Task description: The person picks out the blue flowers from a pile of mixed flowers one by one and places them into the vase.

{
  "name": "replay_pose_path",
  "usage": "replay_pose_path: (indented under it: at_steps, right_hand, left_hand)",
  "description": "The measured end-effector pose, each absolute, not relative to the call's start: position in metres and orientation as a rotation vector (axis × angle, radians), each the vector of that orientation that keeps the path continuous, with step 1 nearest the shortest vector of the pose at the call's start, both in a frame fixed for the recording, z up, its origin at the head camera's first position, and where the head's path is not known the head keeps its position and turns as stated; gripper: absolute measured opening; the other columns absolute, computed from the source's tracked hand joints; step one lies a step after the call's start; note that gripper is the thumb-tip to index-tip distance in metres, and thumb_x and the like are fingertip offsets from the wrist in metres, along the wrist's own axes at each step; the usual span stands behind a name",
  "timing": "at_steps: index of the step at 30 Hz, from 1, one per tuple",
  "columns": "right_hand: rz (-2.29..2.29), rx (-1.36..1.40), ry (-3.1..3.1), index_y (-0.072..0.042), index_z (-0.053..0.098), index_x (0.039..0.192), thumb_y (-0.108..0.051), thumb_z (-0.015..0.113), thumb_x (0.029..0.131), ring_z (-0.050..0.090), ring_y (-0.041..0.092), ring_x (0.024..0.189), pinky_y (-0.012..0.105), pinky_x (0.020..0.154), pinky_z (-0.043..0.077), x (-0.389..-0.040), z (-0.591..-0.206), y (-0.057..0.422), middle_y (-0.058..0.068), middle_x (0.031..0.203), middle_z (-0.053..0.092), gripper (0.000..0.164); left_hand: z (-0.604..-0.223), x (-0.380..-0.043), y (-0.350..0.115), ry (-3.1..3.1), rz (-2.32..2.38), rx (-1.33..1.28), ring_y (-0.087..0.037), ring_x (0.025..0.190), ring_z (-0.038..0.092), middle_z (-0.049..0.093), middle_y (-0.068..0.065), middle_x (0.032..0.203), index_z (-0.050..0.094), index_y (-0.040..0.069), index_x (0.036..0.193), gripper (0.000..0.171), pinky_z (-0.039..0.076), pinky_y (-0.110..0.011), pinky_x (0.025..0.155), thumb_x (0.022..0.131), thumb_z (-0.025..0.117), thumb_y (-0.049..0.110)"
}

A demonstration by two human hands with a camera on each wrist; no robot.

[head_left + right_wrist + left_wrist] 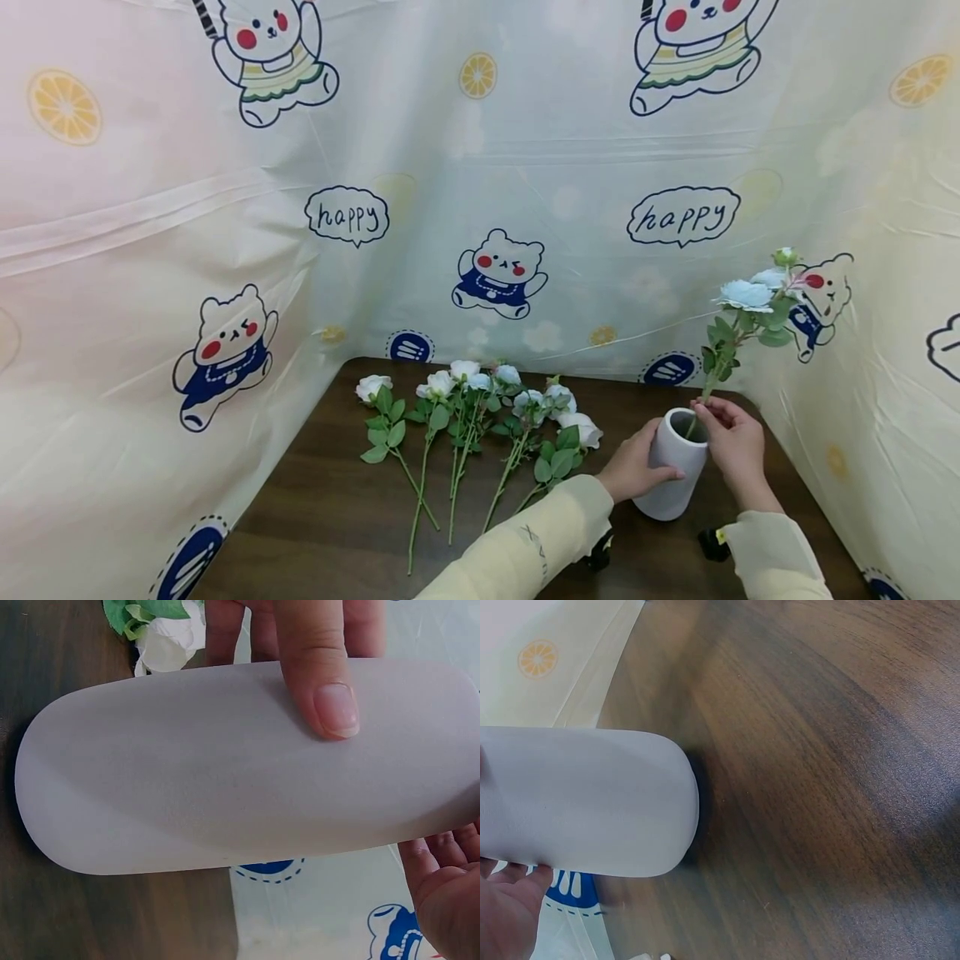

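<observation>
Vase [671, 497] gripped by one hand while the other guides a flower stem into its mouth

The white vase is toward the right side of the dark wood-grain table [322, 492], its rounded base down at the tabletop. The left hand [636, 468] has it in a broad grip: the thumb lies across the near side of the body, and the fingers reach round the far side. The right hand [740, 446] keeps a narrow pinch, thumb and fingertips closed on the green stem of a pale blue flower spray [750, 296] just above the rim. The stem's lower end is inside the mouth; how deep it goes I cannot tell. The spray leans to the right, its leaves, open blooms and a small bud above the hand.

To the left of the vase, well apart from it, white roses [372, 387] and bluish-white blooms [480, 381] lie in a fanned row, heads toward the back edge, stems toward the person. The left sleeve [536, 533], cream-coloured, covers part of the table near the rightmost stems. A small black object [712, 544] with a yellow mark sits at the right cuff [772, 542]. Cloth [585, 250] printed with bears, orange slices and the word "happy" hangs behind.
</observation>
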State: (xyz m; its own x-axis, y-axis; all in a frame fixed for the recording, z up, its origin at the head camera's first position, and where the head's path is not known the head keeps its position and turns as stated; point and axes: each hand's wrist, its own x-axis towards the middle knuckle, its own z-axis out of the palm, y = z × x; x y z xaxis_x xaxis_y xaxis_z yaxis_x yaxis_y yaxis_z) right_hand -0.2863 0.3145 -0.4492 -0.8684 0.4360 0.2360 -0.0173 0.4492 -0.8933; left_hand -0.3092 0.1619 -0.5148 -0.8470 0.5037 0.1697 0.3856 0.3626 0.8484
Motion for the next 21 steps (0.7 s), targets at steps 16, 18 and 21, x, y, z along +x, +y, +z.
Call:
replay_pose_path:
  at_steps: [16,18,21]
  right_hand:
    - [1.436,-0.409,-2.273,0.001,0.065,0.117,-0.030,0.062,0.097,0.055,-0.009,0.079,0.011,0.068,0.044,-0.2865,-0.4526,0.3152,-0.008,0.101,0.069,0.037]
    - [1.449,-0.403,-2.267,0.002,0.064,0.117,-0.030,0.062,0.097,0.055,-0.009,0.079,0.011,0.068,0.044,-0.2866,-0.4527,0.3149,-0.008,0.100,0.069,0.038]
    - [1.478,-0.399,-2.259,0.003,0.063,0.118,-0.030,0.061,0.097,0.055,-0.008,0.080,0.012,0.068,0.044,-0.2860,-0.4528,0.3146,-0.010,0.099,0.069,0.039]
  left_hand:
    - [-0.5194,-0.3134,0.1646,2.512,1.494,0.828,-0.005,0.113,0.054,0.052,0.011,0.133,0.038,0.029,0.143,0.073,0.050,-0.030,0.086,0.083,0.079,0.034]
    - [-0.5194,-0.3134,0.1647,2.507,1.498,0.825,-0.006,0.113,0.054,0.052,0.011,0.133,0.038,0.029,0.143,0.073,0.051,-0.030,0.086,0.083,0.079,0.033]
    - [-0.5195,-0.3135,0.1645,2.501,1.500,0.816,-0.006,0.113,0.054,0.052,0.011,0.133,0.037,0.029,0.143,0.073,0.051,-0.031,0.087,0.083,0.079,0.034]
